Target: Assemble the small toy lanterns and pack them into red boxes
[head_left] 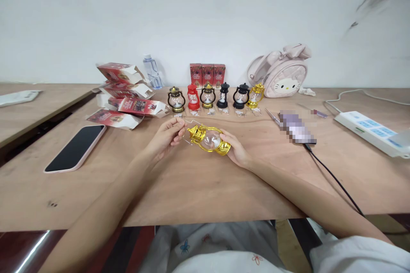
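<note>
A small gold lantern (211, 139) with a clear globe lies tilted in the air over the table, its top pointing left. My right hand (235, 148) is closed around its base. At the lantern's top, my left hand (171, 135) pinches a thin wire handle (194, 122). Behind them stands a row of small lanterns: a bronze one (176, 100), a red one (193, 97), another bronze one (208, 96), two black ones (222, 96) and a gold one (255, 95). Thin wire handles (210, 111) lie in front of these.
Red boxes (128, 106) pile up at left, near a pink-cased phone (76, 148) and a bottle (152, 71). Three red boxes (207, 75) stand by the wall. At right are a pink bag (285, 77), a screwdriver (272, 116), a cabled phone (297, 127) and a power strip (368, 130).
</note>
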The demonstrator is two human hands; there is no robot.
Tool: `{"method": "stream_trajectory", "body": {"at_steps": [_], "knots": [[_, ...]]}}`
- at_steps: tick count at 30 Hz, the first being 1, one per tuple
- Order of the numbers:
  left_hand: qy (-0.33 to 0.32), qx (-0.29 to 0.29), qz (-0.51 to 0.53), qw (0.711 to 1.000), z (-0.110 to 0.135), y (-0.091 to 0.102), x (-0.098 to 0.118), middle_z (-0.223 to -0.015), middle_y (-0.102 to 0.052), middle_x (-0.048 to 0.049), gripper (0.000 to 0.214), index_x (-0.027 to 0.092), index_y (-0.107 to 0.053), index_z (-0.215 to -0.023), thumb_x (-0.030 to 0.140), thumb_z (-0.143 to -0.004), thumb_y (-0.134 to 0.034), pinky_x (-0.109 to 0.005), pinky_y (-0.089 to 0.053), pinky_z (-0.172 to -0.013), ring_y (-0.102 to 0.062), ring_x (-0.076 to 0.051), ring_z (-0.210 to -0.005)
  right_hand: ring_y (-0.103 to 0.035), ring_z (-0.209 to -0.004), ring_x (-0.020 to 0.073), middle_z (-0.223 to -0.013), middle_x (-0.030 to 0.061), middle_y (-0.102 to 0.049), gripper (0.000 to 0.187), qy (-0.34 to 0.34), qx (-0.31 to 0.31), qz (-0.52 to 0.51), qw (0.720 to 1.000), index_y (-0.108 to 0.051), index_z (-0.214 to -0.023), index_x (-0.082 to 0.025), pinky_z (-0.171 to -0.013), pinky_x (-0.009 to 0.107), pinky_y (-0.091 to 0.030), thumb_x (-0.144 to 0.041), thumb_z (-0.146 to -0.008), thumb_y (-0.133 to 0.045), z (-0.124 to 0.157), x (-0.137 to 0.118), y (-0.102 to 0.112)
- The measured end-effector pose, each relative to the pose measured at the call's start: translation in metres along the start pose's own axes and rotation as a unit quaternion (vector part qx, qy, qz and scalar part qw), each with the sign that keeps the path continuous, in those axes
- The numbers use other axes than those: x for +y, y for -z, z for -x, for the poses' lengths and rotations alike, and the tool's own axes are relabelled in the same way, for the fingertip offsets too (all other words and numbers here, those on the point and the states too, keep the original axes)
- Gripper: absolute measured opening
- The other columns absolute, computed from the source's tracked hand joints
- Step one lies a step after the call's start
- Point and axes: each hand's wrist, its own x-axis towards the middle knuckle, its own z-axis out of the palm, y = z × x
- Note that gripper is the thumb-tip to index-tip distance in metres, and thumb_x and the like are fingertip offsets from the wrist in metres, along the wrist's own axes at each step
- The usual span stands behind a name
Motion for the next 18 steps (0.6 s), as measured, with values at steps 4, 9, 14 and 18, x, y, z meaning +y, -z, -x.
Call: {"method": "stream_trajectory", "body": {"at_steps": [4, 9, 14, 18], "knots": [[0.007, 0.023, 0.007, 1.000, 0.000, 0.000, -0.001, -0.051, -0.043, 0.0081, 0.016, 0.014, -0.053, -0.078, 0.023, -0.078, -0.066, -0.009, -0.016, -0.031, -0.028, 0.000, -0.035, -0.061, -0.079, 0.0159, -0.094, 0.0007, -0.069, 0.032, -0.009, -0.020, 0.004, 1.000, -0.068, -0.095, -0.023, -0.077, 0.028, -0.047, -0.045, -0.072, -0.069, 0.000, -0.001, 0.003], [0.045, 0.072, 0.050, 0.995, -0.001, -0.005, -0.003, -0.049, -0.042, 0.0081, 0.009, 0.013, -0.052, -0.074, 0.013, -0.080, -0.057, -0.008, -0.015, -0.029, -0.027, 0.001, -0.032, -0.062, -0.080, 0.0167, -0.094, 0.0017, -0.070, 0.035, -0.021, -0.055, 0.004, 0.998, -0.068, -0.098, -0.023, -0.075, 0.029, -0.046, -0.044, -0.070, -0.070, -0.001, -0.005, 0.007], [0.102, 0.100, 0.110, 0.984, -0.002, -0.010, -0.001, -0.048, -0.040, 0.0081, 0.016, 0.012, -0.050, -0.071, 0.003, -0.084, -0.044, -0.007, -0.016, -0.027, -0.026, 0.001, -0.030, -0.063, -0.082, 0.0173, -0.098, 0.0024, -0.070, 0.037, -0.021, -0.053, 0.000, 0.998, -0.068, -0.101, -0.022, -0.076, 0.029, -0.047, -0.043, -0.071, -0.069, -0.001, -0.005, 0.005], [0.119, 0.098, 0.127, 0.980, -0.003, -0.012, 0.000, -0.049, -0.039, 0.0079, 0.023, 0.012, -0.048, -0.070, 0.002, -0.089, -0.037, -0.007, -0.016, -0.026, -0.027, 0.001, -0.030, -0.062, -0.091, 0.0174, -0.104, 0.0019, -0.069, 0.036, -0.016, -0.047, 0.004, 0.999, -0.068, -0.104, -0.022, -0.081, 0.028, -0.047, -0.042, -0.074, -0.069, -0.001, -0.004, 0.004]]}}
